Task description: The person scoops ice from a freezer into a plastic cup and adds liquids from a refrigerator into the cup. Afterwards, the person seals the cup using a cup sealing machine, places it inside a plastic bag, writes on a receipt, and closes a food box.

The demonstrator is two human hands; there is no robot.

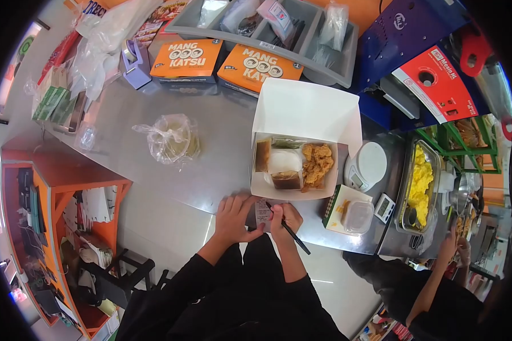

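A small printed receipt (pixel 262 211) lies at the front edge of the metal counter. My left hand (pixel 231 220) rests flat beside it, thumb stretched toward its lower edge. In my right hand (pixel 285 223) is a black pen (pixel 296 237), its tip at the receipt's upper right. Just beyond both hands stands an open white food box (pixel 307 111) with fried chicken (pixel 317 165), a white wrapped item (pixel 285 161) and brown-sided pieces inside.
A knotted plastic bag (pixel 173 139) sits left of the box. To the right are a white scale (pixel 371 165), a small clear tub (pixel 358 217), a timer (pixel 384 208) and a glass tray of yellow food (pixel 420 187). Orange boxes (pixel 186 58) stand behind. A co-worker (pixel 426 290) is at the right.
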